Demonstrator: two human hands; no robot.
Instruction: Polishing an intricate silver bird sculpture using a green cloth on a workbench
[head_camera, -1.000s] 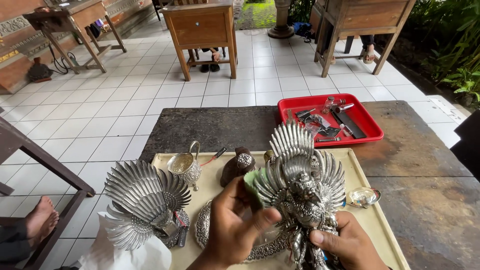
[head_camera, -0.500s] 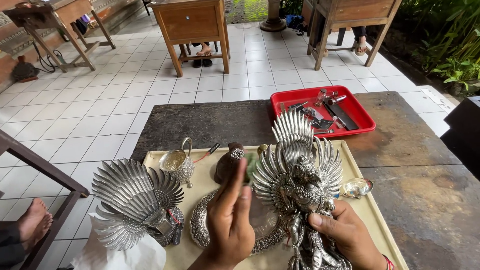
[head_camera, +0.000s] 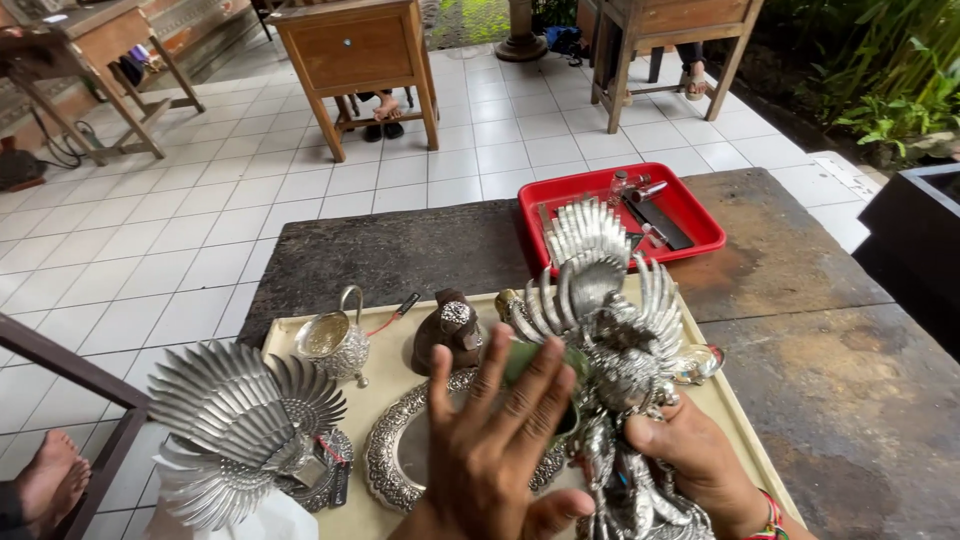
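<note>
Both hands (head_camera: 500, 450) on silver winged statue (head_camera: 610, 340)

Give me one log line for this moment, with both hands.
left hand: flat against silver winged figure | right hand: gripping its lower body | base: beige tray

shiny embossed silver statue (head_camera: 610, 340), rough stone table (head_camera: 820, 350)

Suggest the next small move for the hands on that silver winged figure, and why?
Probably keep the right hand steady on the silver winged figure and rub the left hand on along the wing. The left hand lies flat and open over something green against the wing, and the right grips the body upright on the cream tray.
</note>
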